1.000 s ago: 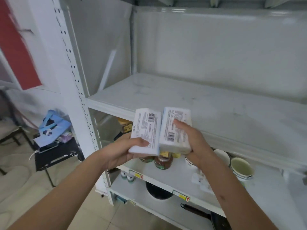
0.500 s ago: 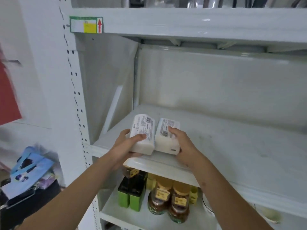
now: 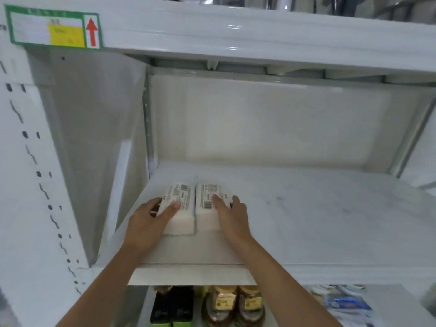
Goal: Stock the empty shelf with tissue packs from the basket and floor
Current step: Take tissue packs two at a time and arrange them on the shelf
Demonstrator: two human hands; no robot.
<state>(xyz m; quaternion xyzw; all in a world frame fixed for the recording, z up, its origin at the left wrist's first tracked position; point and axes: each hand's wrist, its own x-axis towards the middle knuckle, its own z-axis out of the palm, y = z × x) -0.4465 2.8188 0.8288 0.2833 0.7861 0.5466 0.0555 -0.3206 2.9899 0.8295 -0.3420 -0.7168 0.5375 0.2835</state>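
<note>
Two tissue packs lie touching near the shelf's [image 3: 306, 208] front-left corner; left hand [image 3: 151, 220] grasps the left pack [image 3: 179, 208], right hand [image 3: 232, 218] the right pack [image 3: 207, 206].

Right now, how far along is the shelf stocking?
Early. Done: two tissue packs, the left pack and the right pack, sit side by side at the left end of the shelf. In hand: the left hand and right hand each hold their pack, thumb on top, not yet released. Left: the rest of the shelf is bare; basket and floor stock are out of view.
</note>
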